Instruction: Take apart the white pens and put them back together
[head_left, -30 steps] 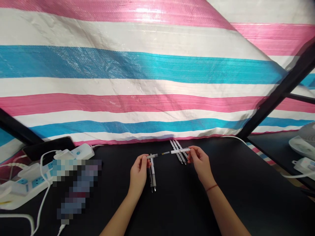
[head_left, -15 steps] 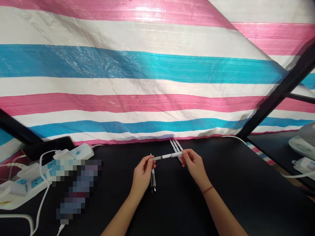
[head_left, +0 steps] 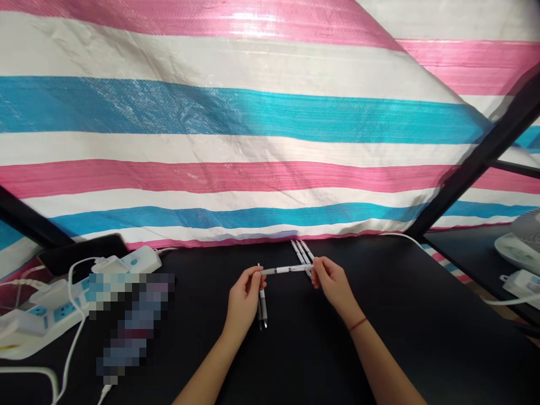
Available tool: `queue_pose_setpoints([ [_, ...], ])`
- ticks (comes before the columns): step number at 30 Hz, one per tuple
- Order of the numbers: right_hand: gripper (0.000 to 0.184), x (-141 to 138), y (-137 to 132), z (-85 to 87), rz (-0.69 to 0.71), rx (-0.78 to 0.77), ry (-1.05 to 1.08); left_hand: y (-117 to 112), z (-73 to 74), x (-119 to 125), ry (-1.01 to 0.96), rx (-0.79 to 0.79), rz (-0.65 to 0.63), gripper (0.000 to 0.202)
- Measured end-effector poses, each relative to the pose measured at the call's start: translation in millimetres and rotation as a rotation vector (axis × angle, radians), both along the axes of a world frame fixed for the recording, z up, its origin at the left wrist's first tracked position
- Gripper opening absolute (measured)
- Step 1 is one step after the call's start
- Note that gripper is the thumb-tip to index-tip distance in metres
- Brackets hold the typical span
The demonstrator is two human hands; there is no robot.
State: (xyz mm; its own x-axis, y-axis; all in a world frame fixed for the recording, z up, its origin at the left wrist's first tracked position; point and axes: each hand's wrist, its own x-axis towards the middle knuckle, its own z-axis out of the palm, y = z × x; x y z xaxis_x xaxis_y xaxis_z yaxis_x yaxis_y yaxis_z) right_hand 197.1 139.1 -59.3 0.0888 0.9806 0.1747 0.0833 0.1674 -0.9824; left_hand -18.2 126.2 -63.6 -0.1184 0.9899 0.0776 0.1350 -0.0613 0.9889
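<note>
Both my hands hold one white pen (head_left: 287,270) level above the black table (head_left: 304,349). My left hand (head_left: 244,295) pinches its left, grey-tipped end. My right hand (head_left: 331,281) pinches the right end of the barrel. The two pen halves look joined into one piece. Under my left hand lie two finished pens (head_left: 262,309), tips toward me. Behind my right hand lie several white pens (head_left: 300,250) side by side, partly hidden by my fingers.
White power strips (head_left: 63,304) with cables lie at the left, next to a blurred patch. A striped pink, blue and white tarp (head_left: 253,140) hangs behind the table. Black frame bars (head_left: 472,163) cross at the right, with a white fan base (head_left: 521,247) beyond.
A second ago the pen's two halves were apart with the refill showing between them. My hands have come together and the halves are now closed up into one pen.
</note>
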Motion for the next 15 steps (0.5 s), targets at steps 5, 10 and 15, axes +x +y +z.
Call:
queue_pose_setpoints([
  [5, 0.032, -0.6, -0.1, -1.4, 0.028, -0.014, 0.078, 0.1, -0.3, -0.5, 0.004, 0.009, 0.003, 0.033],
  [10, 0.035, 0.2, -0.6, -2.0, 0.051, -0.023, -0.025, 0.2, 0.0, -0.4, -0.002, 0.002, 0.003, 0.034],
  [15, 0.030, 0.9, -1.2, -0.5, 0.049, -0.034, 0.050, 0.0, 0.3, -1.2, -0.013, 0.007, 0.005, 0.034],
])
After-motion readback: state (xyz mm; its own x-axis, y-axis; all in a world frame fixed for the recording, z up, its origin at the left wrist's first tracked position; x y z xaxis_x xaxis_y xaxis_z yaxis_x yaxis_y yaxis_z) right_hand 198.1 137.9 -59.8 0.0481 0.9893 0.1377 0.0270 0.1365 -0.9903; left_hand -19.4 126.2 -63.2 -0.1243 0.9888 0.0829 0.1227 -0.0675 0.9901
